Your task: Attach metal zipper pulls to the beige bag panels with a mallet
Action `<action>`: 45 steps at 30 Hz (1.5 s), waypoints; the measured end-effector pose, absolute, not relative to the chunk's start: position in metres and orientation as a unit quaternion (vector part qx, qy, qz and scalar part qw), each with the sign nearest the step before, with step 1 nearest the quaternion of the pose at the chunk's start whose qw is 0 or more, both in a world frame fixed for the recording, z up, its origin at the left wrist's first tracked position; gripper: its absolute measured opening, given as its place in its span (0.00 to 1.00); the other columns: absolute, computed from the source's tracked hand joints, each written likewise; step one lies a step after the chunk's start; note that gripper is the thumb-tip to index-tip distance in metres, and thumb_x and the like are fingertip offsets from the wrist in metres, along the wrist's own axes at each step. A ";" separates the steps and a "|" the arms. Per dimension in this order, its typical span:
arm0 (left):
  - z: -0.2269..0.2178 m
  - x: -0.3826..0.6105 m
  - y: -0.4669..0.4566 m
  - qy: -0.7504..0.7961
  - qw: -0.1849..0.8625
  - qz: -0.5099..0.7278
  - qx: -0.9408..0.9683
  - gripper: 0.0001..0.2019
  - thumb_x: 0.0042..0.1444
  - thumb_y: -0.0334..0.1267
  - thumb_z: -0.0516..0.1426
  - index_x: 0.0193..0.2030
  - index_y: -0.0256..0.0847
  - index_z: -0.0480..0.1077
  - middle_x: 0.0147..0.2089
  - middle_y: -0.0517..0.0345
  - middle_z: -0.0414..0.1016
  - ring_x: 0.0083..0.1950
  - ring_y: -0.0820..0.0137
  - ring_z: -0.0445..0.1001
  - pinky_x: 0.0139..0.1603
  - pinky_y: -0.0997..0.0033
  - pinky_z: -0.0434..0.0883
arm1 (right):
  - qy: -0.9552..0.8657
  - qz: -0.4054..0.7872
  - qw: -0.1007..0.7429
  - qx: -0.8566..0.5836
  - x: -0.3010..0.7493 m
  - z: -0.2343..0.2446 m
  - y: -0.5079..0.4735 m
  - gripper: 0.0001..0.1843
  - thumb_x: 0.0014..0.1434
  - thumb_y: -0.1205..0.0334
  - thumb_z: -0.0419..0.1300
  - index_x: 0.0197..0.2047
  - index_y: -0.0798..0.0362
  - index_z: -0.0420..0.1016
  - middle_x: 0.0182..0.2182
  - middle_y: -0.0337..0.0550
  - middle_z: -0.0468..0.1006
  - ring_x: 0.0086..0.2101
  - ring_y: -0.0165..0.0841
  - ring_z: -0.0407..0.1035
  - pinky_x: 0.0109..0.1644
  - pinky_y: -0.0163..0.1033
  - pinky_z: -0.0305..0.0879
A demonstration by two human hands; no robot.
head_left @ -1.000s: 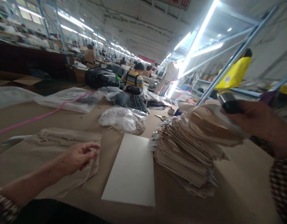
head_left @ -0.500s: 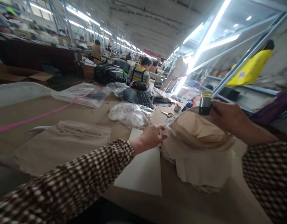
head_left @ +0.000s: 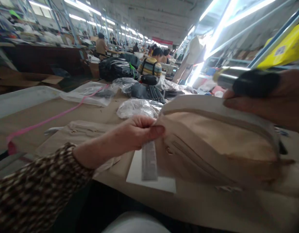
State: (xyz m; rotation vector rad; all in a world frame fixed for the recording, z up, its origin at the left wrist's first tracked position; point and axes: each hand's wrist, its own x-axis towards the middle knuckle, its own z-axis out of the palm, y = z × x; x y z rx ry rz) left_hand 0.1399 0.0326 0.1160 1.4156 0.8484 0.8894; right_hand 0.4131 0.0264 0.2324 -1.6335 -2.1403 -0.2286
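Head view: the left hand, in the middle of the frame, has thumb and fingers pressed together, pinching the left end of a beige fabric piece. A grey strip hangs straight down from that pinch. The right hand, at the upper right edge, is curled around a dark tool whose metal end points toward the left of the frame. The thumb of that hand lies on the upper right edge of the fabric. The blur hides how tightly it bears down there.

The fabric piece is held up off the table between the two hands and fills the centre and right of the frame. Its long axis runs left to right, and its top edge rises slightly toward the right hand. A seam or zip line crosses its face slantwise, dropping toward the lower right.

Below the left hand a white board lies flat on the brown table. To its left lies another beige zip piece, with a pink cord beyond it. A crumpled clear plastic bag sits just above the left hand.

The room is a long workshop under strip lights. A seated person in a striped top is in the upper middle, and a yellow bag hangs at the upper right.
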 end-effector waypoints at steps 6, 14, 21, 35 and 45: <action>0.052 0.080 0.060 0.542 0.570 0.273 0.554 0.14 0.52 0.47 0.60 0.27 0.36 0.73 0.15 0.62 0.62 0.12 0.79 0.51 0.12 0.77 0.44 | -0.814 0.051 0.105 -0.569 0.361 0.132 0.115 0.08 0.58 0.62 0.56 0.30 0.57 0.72 0.21 0.39 0.71 0.22 0.25 0.62 0.26 0.33 0.54; 0.020 0.064 0.057 0.571 0.565 0.375 0.463 0.14 0.56 0.49 0.57 0.34 0.37 0.70 0.20 0.64 0.62 0.16 0.79 0.60 0.12 0.81 0.48 | -0.731 0.314 0.284 -0.535 0.341 0.077 0.080 0.09 0.54 0.56 0.58 0.32 0.53 0.71 0.14 0.31 0.58 0.15 0.23 0.52 0.19 0.32 0.45; 0.044 0.141 0.036 0.278 0.811 0.458 0.235 0.21 0.53 0.57 0.58 0.34 0.37 0.66 0.24 0.63 0.60 0.22 0.76 0.67 0.11 0.84 0.49 | -0.557 0.597 0.313 -0.485 0.318 0.050 0.010 0.22 0.51 0.49 0.64 0.45 0.54 0.72 0.13 0.28 0.58 0.13 0.21 0.46 0.15 0.30 0.39; 0.025 0.190 0.036 0.290 0.795 0.525 0.089 0.15 0.56 0.46 0.60 0.29 0.37 0.62 0.22 0.64 0.61 0.20 0.77 0.66 0.13 0.83 0.51 | -0.463 0.627 0.392 -0.489 0.324 0.025 0.016 0.13 0.46 0.56 0.67 0.30 0.54 0.71 0.22 0.34 0.70 0.14 0.20 0.55 0.14 0.29 0.49; 0.000 0.181 0.050 0.420 0.717 0.544 0.118 0.12 0.60 0.35 0.53 0.26 0.38 0.59 0.19 0.65 0.59 0.16 0.80 0.61 0.13 0.83 0.47 | -0.414 0.627 0.389 -0.532 0.335 0.009 0.028 0.14 0.43 0.57 0.66 0.26 0.53 0.65 0.17 0.32 0.69 0.12 0.20 0.56 0.13 0.28 0.48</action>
